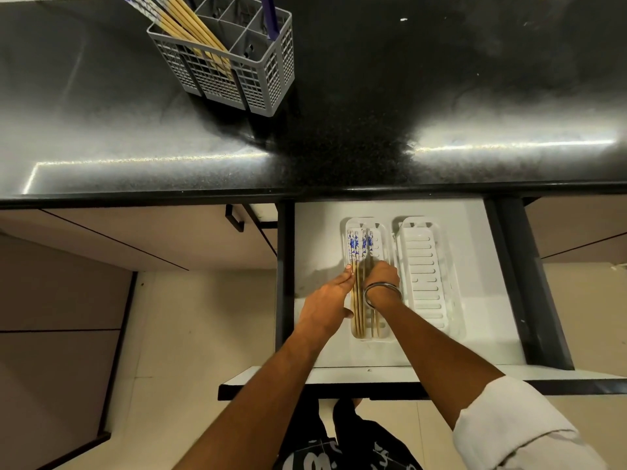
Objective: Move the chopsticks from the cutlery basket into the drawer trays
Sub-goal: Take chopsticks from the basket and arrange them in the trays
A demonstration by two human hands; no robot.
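The grey cutlery basket (237, 72) stands on the black counter at upper left, with several wooden chopsticks (179, 20) leaning out of it. Below, the open white drawer (315, 239) holds two clear trays. The left tray (381, 232) contains several chopsticks (356, 245) with blue-and-white tops. My left hand (330, 300) lies along their left side, fingers straight and touching them. My right hand (381, 274), with a metal bangle at the wrist, is curled over the chopsticks on the tray's right side. The right tray (424, 266) holds nothing.
A dark blue handle (269, 15) sticks up from the basket's back compartment. The drawer front (373, 376) juts toward me over the pale floor. Closed cabinet doors (118, 239) flank the drawer. The counter edge (305, 191) overhangs the drawer's rear.
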